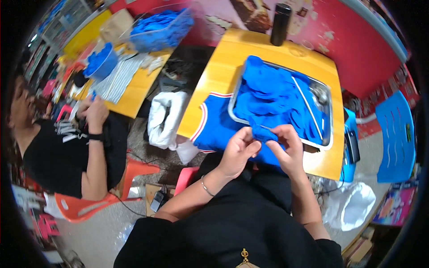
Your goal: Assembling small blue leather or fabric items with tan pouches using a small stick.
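Observation:
Just over the near edge of a metal tray (330, 129), both hands pinch a small, bunched blue fabric piece (262, 133). My left hand (239, 152) grips its left side between thumb and fingers. The right side is between the thumb and fingertips of my right hand (289, 149). Any small tool in the fingers is too small to make out. Cut blue fabric pieces (268, 91) lie heaped in the tray, with a thin white stick (307, 107) across them. Beneath and left of my hands spreads a blue garment (215, 127) with red and white trim.
The tray stands on a yellow table (234, 44); a black bottle (280, 24) is at its back. To the left, a co-worker (58, 156) sits by another table with a blue tub (102, 64) and a clear bin (161, 38). A blue chair (397, 138) stands right.

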Demonstrator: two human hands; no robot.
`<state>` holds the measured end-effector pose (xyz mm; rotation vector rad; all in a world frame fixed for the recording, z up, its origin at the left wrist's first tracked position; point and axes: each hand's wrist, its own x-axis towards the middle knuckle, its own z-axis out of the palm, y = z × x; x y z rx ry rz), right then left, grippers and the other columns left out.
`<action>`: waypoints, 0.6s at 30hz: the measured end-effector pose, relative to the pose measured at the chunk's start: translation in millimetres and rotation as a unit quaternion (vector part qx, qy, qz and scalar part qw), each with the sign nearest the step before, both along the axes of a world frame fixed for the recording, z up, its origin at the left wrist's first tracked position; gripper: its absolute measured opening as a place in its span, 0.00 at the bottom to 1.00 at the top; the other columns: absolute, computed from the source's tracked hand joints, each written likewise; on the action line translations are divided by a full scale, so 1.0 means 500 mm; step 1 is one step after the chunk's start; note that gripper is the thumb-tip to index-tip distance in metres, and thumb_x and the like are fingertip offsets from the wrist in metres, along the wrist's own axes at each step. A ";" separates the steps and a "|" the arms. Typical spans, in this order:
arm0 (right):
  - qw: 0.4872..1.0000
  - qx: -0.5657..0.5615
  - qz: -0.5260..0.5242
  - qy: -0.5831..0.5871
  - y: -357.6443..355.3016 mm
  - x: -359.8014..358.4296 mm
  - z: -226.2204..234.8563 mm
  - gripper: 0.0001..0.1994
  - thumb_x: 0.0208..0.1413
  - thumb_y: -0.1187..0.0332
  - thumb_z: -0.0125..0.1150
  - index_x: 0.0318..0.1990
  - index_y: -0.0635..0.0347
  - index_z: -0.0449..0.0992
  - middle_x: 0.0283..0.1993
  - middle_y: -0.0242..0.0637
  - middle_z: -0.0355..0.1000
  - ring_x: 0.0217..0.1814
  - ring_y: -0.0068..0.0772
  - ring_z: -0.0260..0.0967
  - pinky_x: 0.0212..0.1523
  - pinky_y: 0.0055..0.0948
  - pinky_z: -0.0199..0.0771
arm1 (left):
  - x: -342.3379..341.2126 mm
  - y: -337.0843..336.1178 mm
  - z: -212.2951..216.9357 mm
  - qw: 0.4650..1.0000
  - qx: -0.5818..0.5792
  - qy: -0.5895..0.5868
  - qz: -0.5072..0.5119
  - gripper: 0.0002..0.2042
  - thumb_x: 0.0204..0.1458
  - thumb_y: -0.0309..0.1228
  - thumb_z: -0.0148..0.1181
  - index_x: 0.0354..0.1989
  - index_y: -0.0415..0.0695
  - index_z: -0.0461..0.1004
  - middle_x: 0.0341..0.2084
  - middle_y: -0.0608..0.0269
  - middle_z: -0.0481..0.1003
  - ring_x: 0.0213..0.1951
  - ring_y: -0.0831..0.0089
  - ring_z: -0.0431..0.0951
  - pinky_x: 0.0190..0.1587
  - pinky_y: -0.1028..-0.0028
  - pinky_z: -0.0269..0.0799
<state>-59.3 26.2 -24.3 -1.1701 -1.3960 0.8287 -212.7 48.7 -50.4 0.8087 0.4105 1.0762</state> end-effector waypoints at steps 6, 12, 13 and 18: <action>0.999 -0.017 0.029 -0.003 -0.021 0.011 0.017 0.08 0.48 0.75 0.60 0.36 0.66 0.72 0.33 0.35 0.69 0.33 0.21 0.68 0.34 0.20 0.68 | 0.014 -0.002 -0.007 0.998 -0.007 0.055 0.005 0.06 0.52 0.27 0.57 0.37 0.44 0.70 0.26 0.72 0.71 0.27 0.86 0.66 0.30 0.84 0.62; 0.998 -0.009 0.059 -0.022 -0.026 0.012 0.018 0.05 0.50 0.75 0.58 0.34 0.67 0.73 0.32 0.37 0.71 0.32 0.24 0.71 0.34 0.22 0.71 | 0.004 -0.006 -0.010 0.999 -0.037 0.027 -0.013 0.05 0.54 0.29 0.55 0.36 0.45 0.68 0.25 0.71 0.70 0.26 0.85 0.66 0.29 0.85 0.61; 0.997 -0.022 0.072 -0.011 -0.024 0.013 0.023 0.05 0.50 0.75 0.58 0.33 0.67 0.72 0.32 0.36 0.70 0.32 0.22 0.69 0.34 0.21 0.70 | 0.004 -0.004 -0.009 0.998 -0.047 0.019 -0.022 0.05 0.54 0.29 0.55 0.36 0.45 0.68 0.25 0.71 0.70 0.25 0.86 0.65 0.29 0.85 0.61; 0.992 -0.059 0.087 0.063 -0.022 0.017 0.024 0.05 0.52 0.75 0.56 0.32 0.67 0.68 0.29 0.32 0.67 0.29 0.18 0.65 0.32 0.17 0.65 | 0.002 -0.002 0.000 0.980 -0.119 -0.111 -0.115 0.08 0.54 0.29 0.54 0.41 0.44 0.68 0.24 0.71 0.69 0.23 0.85 0.63 0.27 0.84 0.60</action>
